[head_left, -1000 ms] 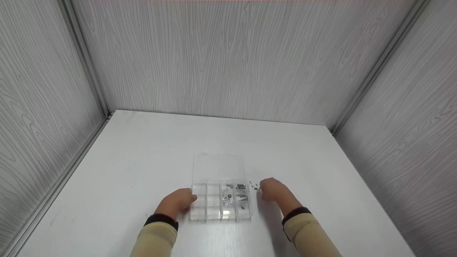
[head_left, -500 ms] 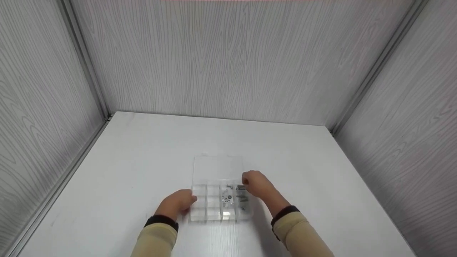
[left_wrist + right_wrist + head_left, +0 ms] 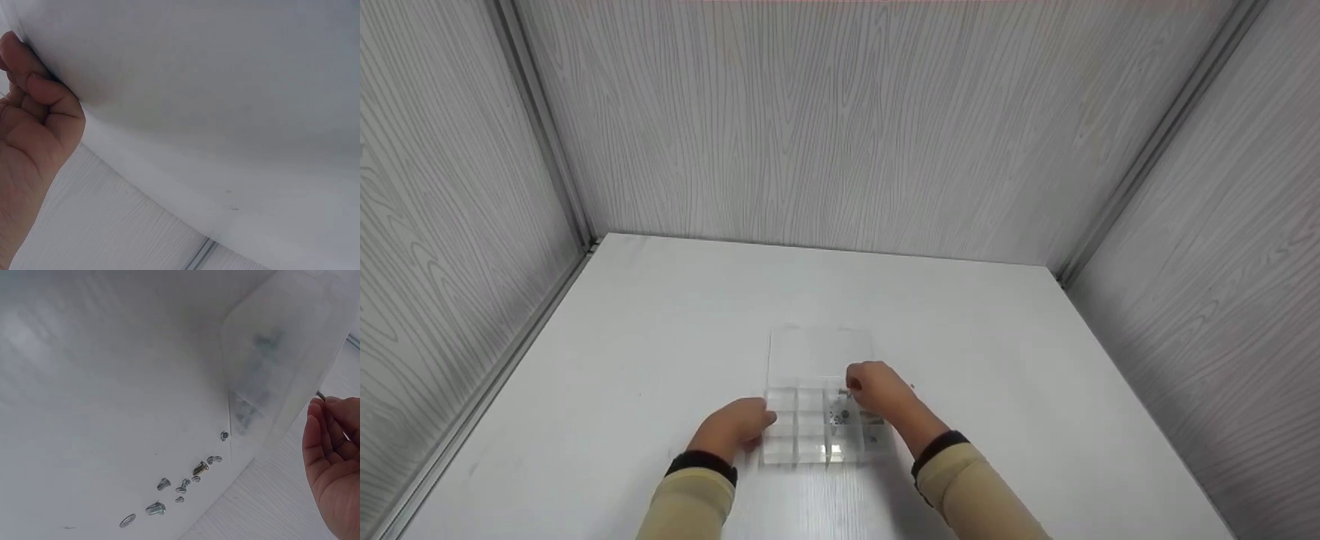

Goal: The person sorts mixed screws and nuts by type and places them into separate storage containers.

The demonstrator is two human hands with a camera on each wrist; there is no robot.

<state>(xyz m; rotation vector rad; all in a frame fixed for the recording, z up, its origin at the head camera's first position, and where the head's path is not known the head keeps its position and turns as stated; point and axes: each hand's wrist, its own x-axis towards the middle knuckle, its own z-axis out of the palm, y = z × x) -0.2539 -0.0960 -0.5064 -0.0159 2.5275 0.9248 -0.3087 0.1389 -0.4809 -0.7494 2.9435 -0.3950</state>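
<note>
A clear plastic compartment box [image 3: 811, 435] lies on the white table with its lid folded back. My left hand [image 3: 739, 420] grips its left edge, thumb at the rim; in the left wrist view the fingers are curled. Over the back right compartments, my right hand [image 3: 881, 390] pinches a small screw [image 3: 320, 395], whose tip shows in the right wrist view. Small metal parts [image 3: 840, 412] lie in the third column, and the hand partly covers the right column. Beside the box are several loose screws, including a brassy one [image 3: 200, 468], and a washer [image 3: 127, 520].
The white table [image 3: 697, 300] is enclosed by a back wall [image 3: 810, 127] and side walls with a pale wood-grain pattern. Behind the compartments the transparent lid [image 3: 819, 351] lies flat.
My right hand has moved left from the loose parts beside the box to above its back right compartments. The left hand stays at the box's left edge.
</note>
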